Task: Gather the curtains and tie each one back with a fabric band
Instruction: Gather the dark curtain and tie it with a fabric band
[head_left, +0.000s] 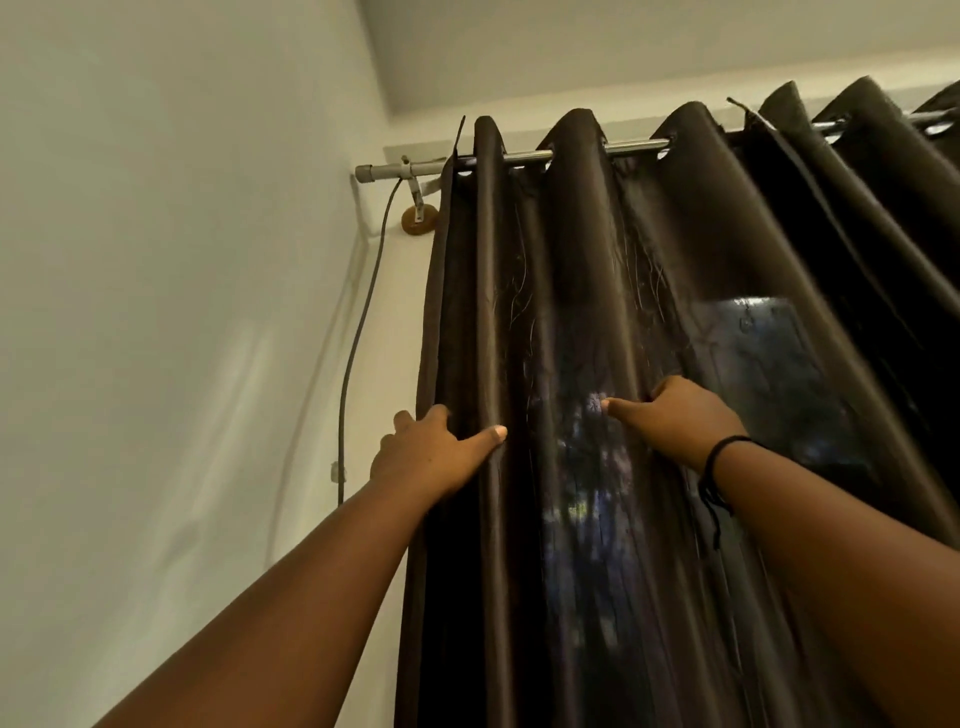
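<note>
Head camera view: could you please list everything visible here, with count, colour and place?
curtain: at least one panel, dark brown, hanging in folds from the rod, filling the centre and right
curtain rod: one, silver-grey, running along the top, its capped end at the left
rod bracket: one, metal on a round brown base, on the wall under the rod's end
cable: one, grey, hanging down the wall left of the curtain
wristband: one, black, on the right wrist
left hand: grips the curtain's outer left fold
right hand: grips a fold nearer the middle
</note>
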